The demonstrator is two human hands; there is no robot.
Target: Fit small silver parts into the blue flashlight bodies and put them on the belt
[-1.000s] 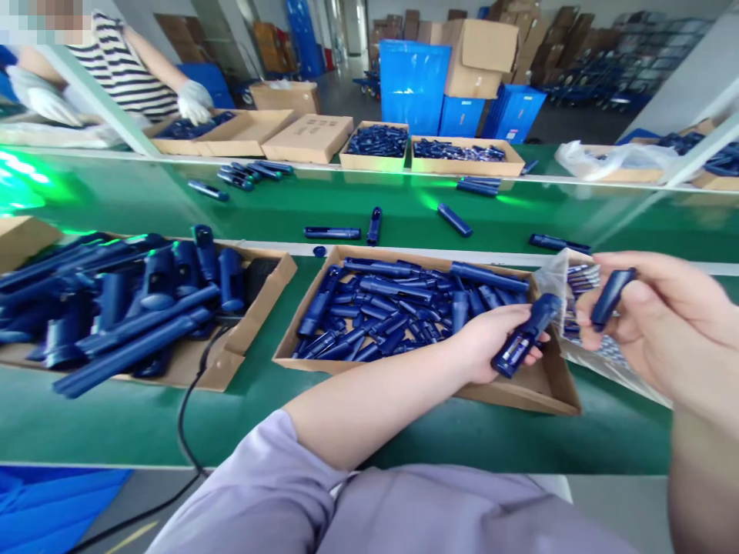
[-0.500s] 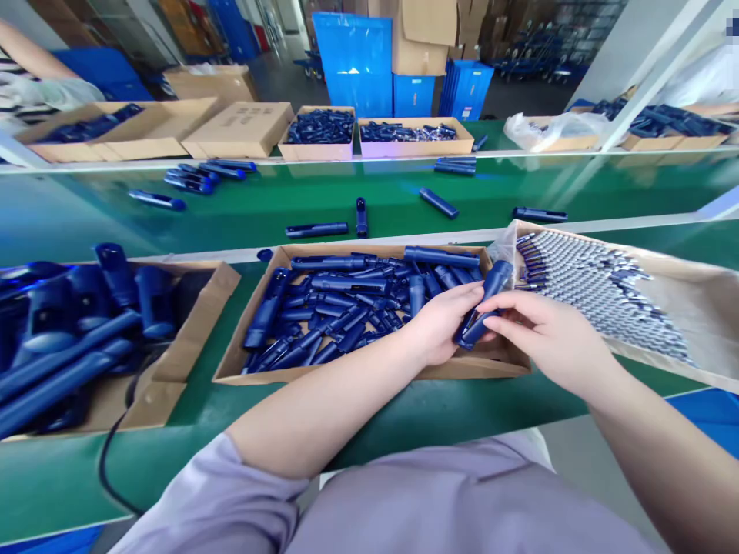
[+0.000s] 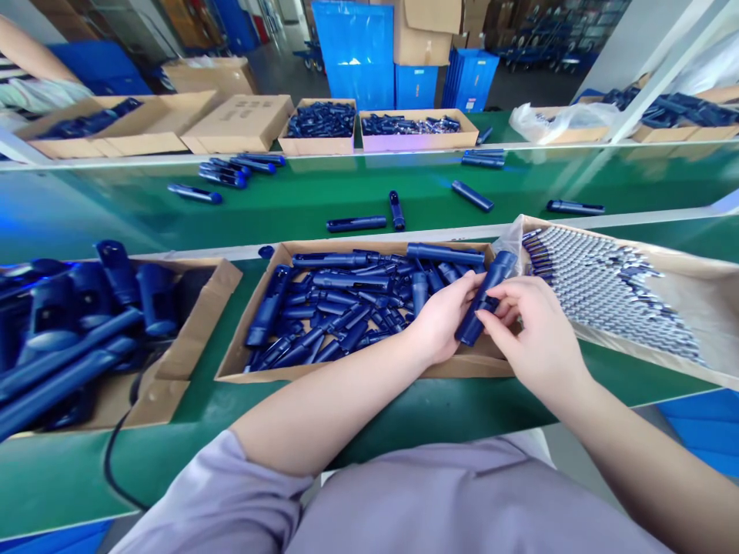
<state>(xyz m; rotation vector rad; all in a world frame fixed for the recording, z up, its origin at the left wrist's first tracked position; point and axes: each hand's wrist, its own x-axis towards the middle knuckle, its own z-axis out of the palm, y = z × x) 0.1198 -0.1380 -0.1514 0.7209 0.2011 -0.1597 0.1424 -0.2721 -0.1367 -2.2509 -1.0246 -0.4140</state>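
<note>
A green conveyor belt [image 3: 346, 196] is running across a warehouse floor stacked with cardboard cartons and blue crates, and a green bench [image 3: 404, 415] in front of it is carrying open boxes of parts.

Just above the near right corner of the middle cardboard box [image 3: 254, 362], both hands are closing on one dark blue plastic tube [image 3: 483, 298], which is tilting up and away to the right. The left hand [image 3: 442, 317] is wrapping around it from the left, fingers curled on its far side, seemingly bracing it. The right hand [image 3: 528, 331] is pinching its lower end with thumb and fingertips, as if pressing a smaller piece in; whether a separate piece is sitting between those fingers cannot be told.

The box beneath is holding a loose heap of similar blue tubes [image 3: 346, 300], lying within easy reach of the left hand. To the right, a tray of small metal-tipped pieces [image 3: 600, 285] is lying in a clear bag inside a tilted box, close to the right hand. At far left another box is overflowing with larger blue housings [image 3: 86, 315], with a black cable [image 3: 115, 454] trailing off the bench edge.

On the belt, single finished-looking tubes [image 3: 356, 224] are lying well apart. Across it, another person's arm [image 3: 28, 54] is showing at the top left.
</note>
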